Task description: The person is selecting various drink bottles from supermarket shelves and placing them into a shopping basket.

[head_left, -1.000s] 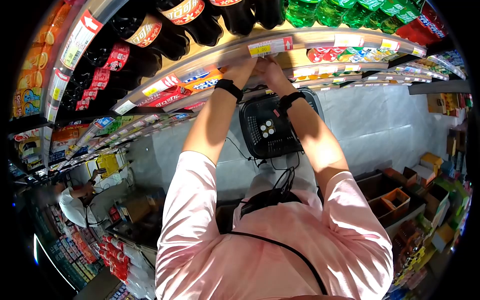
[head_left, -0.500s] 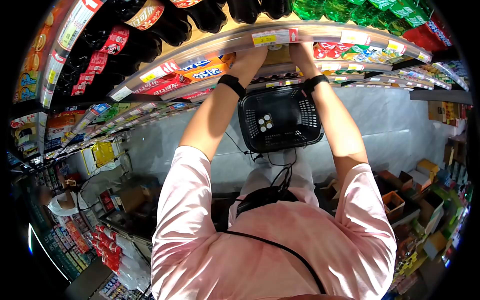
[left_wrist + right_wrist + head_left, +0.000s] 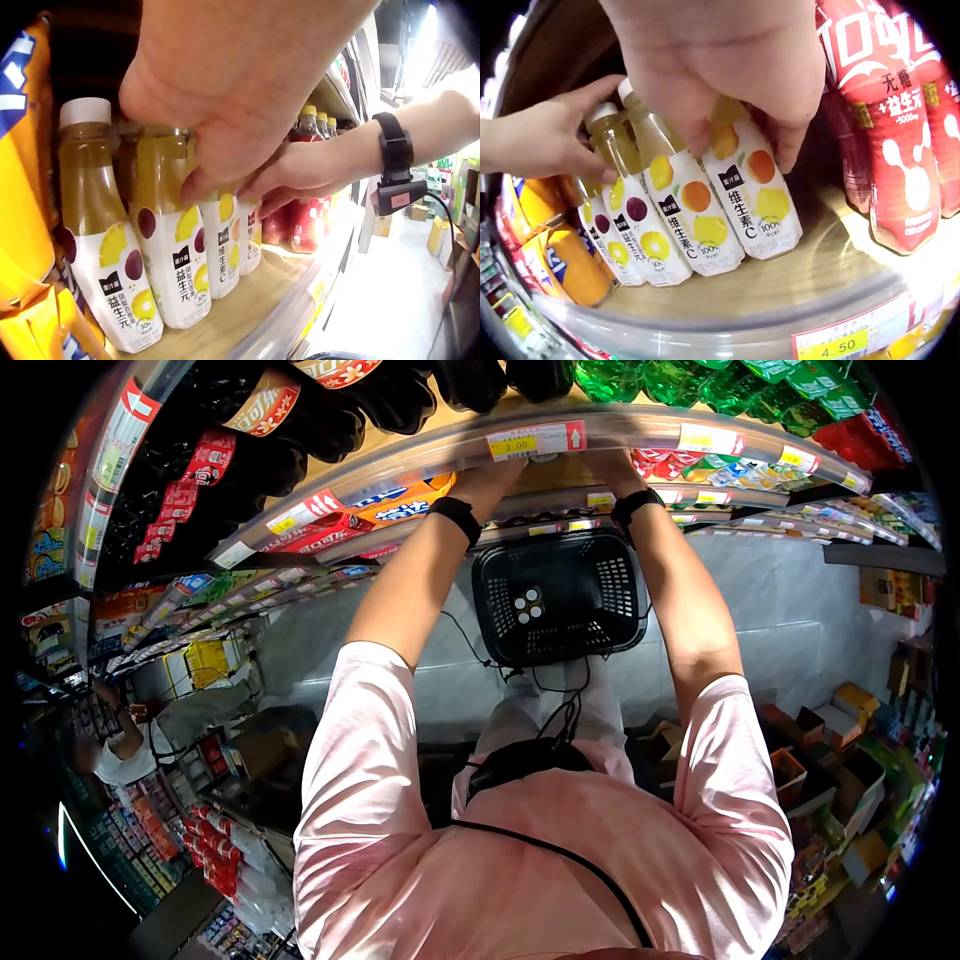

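Four slim juice bottles with white labels stand side by side on a shelf. My left hand [image 3: 217, 90] curls from above round the neck of a pineapple and passion fruit juice bottle [image 3: 184, 262], second from the left. At the right end of the row, my right hand [image 3: 727, 60] grips the upper part of a vitamin C juice bottle [image 3: 757, 195], hiding its cap. Between the two hands stands another vitamin C juice bottle [image 3: 694, 210]. In the head view, both hands reach under the upper shelf edge [image 3: 420, 465], fingers hidden.
Red bottles [image 3: 904, 150] stand to the right of the juice row, and orange packs [image 3: 22, 172] to the left. A black basket [image 3: 560, 645] with several white-capped bottles sits on the floor below. Cola bottles [image 3: 320, 420] fill the shelf above. Another person [image 3: 125, 760] is at far left.
My hands were close together at the shelf edge; they have moved apart, the right one to the right, and the basket is more visible. The last half second brings only a slight view shift.
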Demonstrator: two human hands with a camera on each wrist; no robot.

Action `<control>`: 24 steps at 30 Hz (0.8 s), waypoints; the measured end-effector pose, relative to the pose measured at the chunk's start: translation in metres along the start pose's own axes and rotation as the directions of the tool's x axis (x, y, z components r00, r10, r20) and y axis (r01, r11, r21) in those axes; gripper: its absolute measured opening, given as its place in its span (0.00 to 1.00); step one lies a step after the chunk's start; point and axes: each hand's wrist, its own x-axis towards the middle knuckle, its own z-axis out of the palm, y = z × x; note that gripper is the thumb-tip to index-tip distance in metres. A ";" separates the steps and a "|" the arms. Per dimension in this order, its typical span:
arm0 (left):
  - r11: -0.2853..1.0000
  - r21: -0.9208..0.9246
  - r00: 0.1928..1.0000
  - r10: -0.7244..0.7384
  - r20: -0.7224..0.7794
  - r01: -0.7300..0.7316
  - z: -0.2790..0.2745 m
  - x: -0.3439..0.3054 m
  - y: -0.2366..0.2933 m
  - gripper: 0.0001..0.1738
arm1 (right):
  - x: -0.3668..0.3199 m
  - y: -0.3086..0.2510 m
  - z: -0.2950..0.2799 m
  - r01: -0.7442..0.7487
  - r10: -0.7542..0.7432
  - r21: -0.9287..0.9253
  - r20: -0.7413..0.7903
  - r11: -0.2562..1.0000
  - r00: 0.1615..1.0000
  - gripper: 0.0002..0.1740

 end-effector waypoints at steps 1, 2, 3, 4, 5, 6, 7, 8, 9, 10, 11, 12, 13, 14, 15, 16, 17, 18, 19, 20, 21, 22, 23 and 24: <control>1.000 -0.020 1.000 0.002 0.004 -0.002 -0.001 -0.001 -0.001 0.24 | 0.001 -0.001 -0.002 0.024 -0.027 -0.055 -0.043 0.998 0.999 0.10; 0.999 -0.045 1.000 0.006 0.006 -0.006 -0.001 -0.002 -0.001 0.24 | 0.002 -0.002 -0.005 0.023 -0.026 -0.054 -0.045 0.998 0.999 0.10; 0.997 -0.074 1.000 0.009 0.007 -0.009 0.000 -0.002 -0.003 0.24 | 0.002 -0.003 -0.008 0.039 -0.041 -0.138 -0.012 0.990 0.999 0.10; 0.994 -0.112 1.000 0.014 0.006 -0.014 0.001 -0.002 -0.005 0.24 | 0.002 -0.004 -0.011 0.057 -0.054 -0.222 0.021 0.973 0.998 0.11; 0.988 -0.154 1.000 0.018 0.009 -0.017 0.002 -0.001 -0.006 0.24 | 0.004 -0.003 -0.015 0.056 -0.053 -0.224 0.019 0.973 0.998 0.11; 0.979 -0.201 1.000 0.018 0.008 -0.016 0.003 0.000 -0.007 0.25 | 0.004 0.000 -0.014 0.097 -0.111 -0.118 -0.119 0.988 0.987 0.10; 0.969 -0.247 1.000 0.018 0.010 -0.015 0.005 0.002 -0.008 0.25 | 0.002 0.002 -0.013 0.150 -0.149 -0.016 -0.259 0.989 0.954 0.09; 0.956 -0.293 1.000 0.018 0.015 -0.013 0.007 0.002 -0.009 0.25 | 0.001 0.004 -0.011 0.147 -0.147 -0.019 -0.259 0.989 0.955 0.09; 0.939 -0.344 1.000 0.017 0.018 -0.010 0.009 0.001 -0.011 0.25 | 0.000 0.002 -0.010 0.114 -0.131 -0.140 -0.121 0.984 0.984 0.08; 0.922 -0.388 1.000 0.014 0.024 -0.003 0.010 0.000 -0.014 0.25 | -0.002 0.000 -0.009 0.096 -0.095 -0.260 0.017 0.961 0.995 0.08; 0.904 -0.428 0.999 0.016 0.028 -0.002 0.012 0.000 -0.017 0.25 | -0.003 0.000 -0.010 0.094 -0.092 -0.261 0.020 0.961 0.996 0.08; 0.884 -0.468 0.999 0.018 0.035 0.001 0.012 0.000 -0.019 0.25 | -0.002 0.001 -0.011 0.055 -0.053 -0.148 0.016 0.988 0.998 0.07; 0.866 -0.499 0.999 0.015 0.041 0.007 0.013 -0.001 -0.020 0.25 | -0.001 0.000 -0.013 0.015 -0.015 -0.031 0.016 0.999 1.000 0.07; 0.846 -0.533 0.999 0.015 0.047 0.012 0.014 -0.001 -0.022 0.26 | -0.001 -0.001 -0.015 0.015 -0.014 -0.029 0.017 0.999 1.000 0.07; 0.823 -0.567 0.998 0.015 0.054 0.019 0.015 -0.002 -0.026 0.26 | 0.000 -0.001 -0.014 0.015 -0.014 0.020 -0.033 1.000 0.999 0.07; 0.796 -0.604 0.998 0.009 0.066 0.033 0.017 -0.002 -0.028 0.26 | -0.002 -0.002 -0.014 0.014 -0.008 0.069 -0.084 0.998 0.996 0.07; 0.760 -0.648 0.997 0.006 0.077 0.045 0.017 -0.003 -0.031 0.26 | -0.003 -0.004 -0.014 0.007 -0.001 0.070 -0.085 0.997 0.996 0.07; 0.708 -0.703 0.996 -0.001 0.089 0.064 0.019 -0.002 -0.034 0.26 | -0.002 -0.006 -0.014 0.015 -0.022 -0.051 -0.139 0.999 0.990 0.06; 0.665 -0.743 0.996 -0.008 0.093 0.075 0.021 -0.001 -0.036 0.26 | -0.001 -0.007 -0.015 0.017 -0.050 -0.172 -0.190 0.985 0.981 0.05; 0.605 -0.791 0.995 -0.013 0.100 0.088 0.023 -0.002 -0.040 0.26 | 0.001 -0.006 -0.016 0.013 -0.046 -0.172 -0.191 0.985 0.981 0.05; 0.606 -0.790 0.995 -0.012 0.104 0.089 0.019 -0.003 -0.036 0.26 | 0.002 -0.004 -0.012 0.041 -0.066 -0.150 -0.166 0.988 0.984 0.05; 0.803 -0.596 0.997 0.019 0.074 0.029 0.009 -0.002 -0.027 0.27 | 0.003 -0.004 -0.012 0.069 -0.086 -0.127 -0.141 0.990 0.986 0.06; 0.934 -0.355 0.997 0.057 0.054 -0.034 0.001 -0.003 -0.018 0.27 | 0.002 -0.003 -0.013 0.064 -0.082 -0.125 -0.139 0.990 0.987 0.06; 0.934 -0.356 0.997 0.055 0.061 -0.030 -0.006 -0.007 -0.011 0.27 | 0.003 -0.007 -0.022 0.069 -0.098 -0.208 -0.131 0.976 0.987 0.06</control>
